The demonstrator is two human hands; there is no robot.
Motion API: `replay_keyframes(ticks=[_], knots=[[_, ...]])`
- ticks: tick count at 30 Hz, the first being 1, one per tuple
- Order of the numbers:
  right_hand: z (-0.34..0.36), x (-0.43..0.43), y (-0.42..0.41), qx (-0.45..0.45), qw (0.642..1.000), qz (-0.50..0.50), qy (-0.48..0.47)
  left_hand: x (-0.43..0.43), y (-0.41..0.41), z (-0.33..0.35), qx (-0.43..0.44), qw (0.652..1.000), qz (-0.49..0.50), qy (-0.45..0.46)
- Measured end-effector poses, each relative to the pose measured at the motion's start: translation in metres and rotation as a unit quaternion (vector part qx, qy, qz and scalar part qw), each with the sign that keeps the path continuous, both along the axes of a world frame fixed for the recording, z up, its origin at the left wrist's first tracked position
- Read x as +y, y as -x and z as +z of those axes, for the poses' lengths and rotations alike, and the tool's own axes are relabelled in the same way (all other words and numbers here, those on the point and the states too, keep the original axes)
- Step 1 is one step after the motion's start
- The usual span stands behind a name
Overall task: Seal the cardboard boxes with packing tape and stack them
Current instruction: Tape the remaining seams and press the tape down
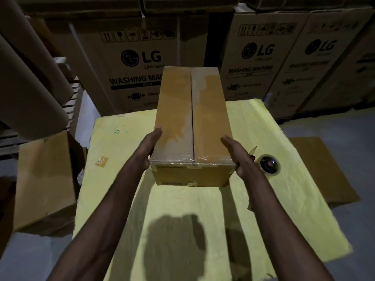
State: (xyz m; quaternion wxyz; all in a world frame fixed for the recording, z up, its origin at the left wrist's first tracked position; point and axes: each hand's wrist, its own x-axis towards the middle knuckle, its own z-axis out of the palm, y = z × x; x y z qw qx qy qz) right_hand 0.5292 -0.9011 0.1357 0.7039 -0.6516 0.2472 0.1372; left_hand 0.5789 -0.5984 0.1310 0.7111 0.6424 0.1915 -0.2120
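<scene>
A long brown cardboard box (178, 118) lies lengthwise over the yellow table (203, 209), its top flaps closed along a centre seam, with clear tape over the near end and part of the top. My left hand (149, 147) presses flat against the box's left side near the front corner, fingers straight. On the right side, my right hand (237, 157) presses in the same way. I cannot tell whether the box rests on the table or is held just above it. A roll of packing tape (268, 165) lies on the table just right of my right hand.
A larger cardboard box (44, 179) stands at the table's left edge. Flat cardboard (324, 169) lies on the floor to the right. Tall washing machine cartons (129, 63) line the back. Big cardboard rolls (26, 78) lean at the upper left. A scrap of tape (101, 161) sticks to the table.
</scene>
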Motion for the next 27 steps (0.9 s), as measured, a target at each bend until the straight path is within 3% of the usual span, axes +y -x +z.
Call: replay_keyframes(ticks=[2, 8, 16, 27], knots=[[0.006, 0.002, -0.023, -0.006, 0.999, 0.042, 0.013, -0.003, -0.013, -0.015, -0.039, 0.998, -0.029, -0.033], [-0.019, -0.002, -0.030, -0.023, 0.990, 0.020, 0.135, -0.019, -0.001, -0.014, -0.115, 0.990, 0.007, -0.084], [-0.021, -0.012, -0.019, -0.059, 0.993, 0.009, 0.101, -0.035, 0.022, -0.001, -0.152, 0.961, 0.051, -0.226], [0.071, -0.092, 0.034, -0.141, 0.988, 0.047, 0.047, -0.107, 0.083, 0.075, -0.231, 0.938, 0.084, -0.243]])
